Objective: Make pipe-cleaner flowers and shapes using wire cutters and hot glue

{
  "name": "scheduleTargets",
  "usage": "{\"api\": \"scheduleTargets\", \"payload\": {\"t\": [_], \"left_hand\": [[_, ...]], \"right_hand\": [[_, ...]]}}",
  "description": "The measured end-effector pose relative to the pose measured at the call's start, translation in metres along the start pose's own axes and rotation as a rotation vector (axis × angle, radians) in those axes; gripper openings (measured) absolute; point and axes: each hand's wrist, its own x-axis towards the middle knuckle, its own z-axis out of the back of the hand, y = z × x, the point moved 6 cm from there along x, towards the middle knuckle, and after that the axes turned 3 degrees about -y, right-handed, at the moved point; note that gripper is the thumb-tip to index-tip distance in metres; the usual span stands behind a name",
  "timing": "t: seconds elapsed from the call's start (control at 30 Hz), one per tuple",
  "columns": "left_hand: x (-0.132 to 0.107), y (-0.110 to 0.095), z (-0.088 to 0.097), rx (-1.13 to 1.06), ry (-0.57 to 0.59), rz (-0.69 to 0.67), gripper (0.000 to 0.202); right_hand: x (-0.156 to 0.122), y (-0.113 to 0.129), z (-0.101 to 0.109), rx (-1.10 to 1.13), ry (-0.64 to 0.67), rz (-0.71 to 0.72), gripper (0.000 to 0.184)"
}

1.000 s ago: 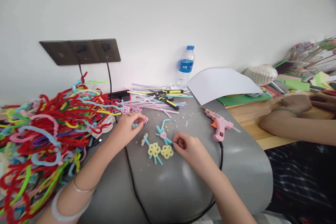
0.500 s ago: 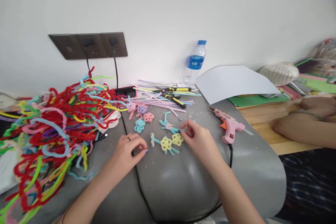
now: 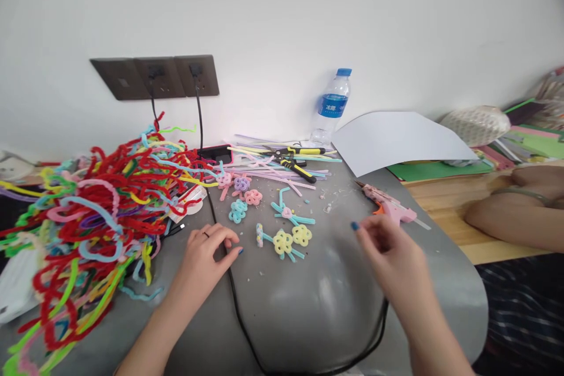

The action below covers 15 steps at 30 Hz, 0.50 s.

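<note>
My left hand rests palm down on the grey table, fingers loosely curled, holding nothing, just left of two yellow pipe-cleaner flowers with blue stems. Small pink, purple and blue flowers lie a little farther back. My right hand hovers blurred over the table, fingers spread, close to the pink glue gun, which lies on its side just beyond my fingertips. A black cord runs under my left hand.
A big tangle of coloured pipe cleaners fills the left. Yellow-handled pliers, straight pastel stems, a water bottle and white paper sit at the back. Wall sockets hang above. Another person's arm lies at right.
My left hand drew back from the small flowers and settled on the table. My right hand let go of the yellow flowers and swung right toward the glue gun.
</note>
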Motion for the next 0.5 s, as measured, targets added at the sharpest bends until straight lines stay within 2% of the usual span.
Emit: {"api": "scheduleTargets", "payload": {"t": [0.07,0.2,0.33,0.5], "left_hand": [[-0.005,-0.003,-0.007,-0.004,0.008,-0.014,0.01],[-0.01,-0.018,-0.023,-0.002,-0.009,-0.044,0.012],[-0.007,-0.032,-0.027,0.022,-0.075,-0.063,0.01],[-0.002,-0.037,-0.025,0.023,-0.119,-0.103,0.015]], "right_hand": [[0.01,-0.03,0.024,-0.143,-0.087,-0.101,0.025],[0.027,-0.073,0.042,-0.301,-0.012,-0.218,0.038],[0.038,-0.085,0.038,-0.354,0.038,-0.212,0.042],[0.047,-0.091,0.032,-0.376,0.1,-0.205,0.042]]}}
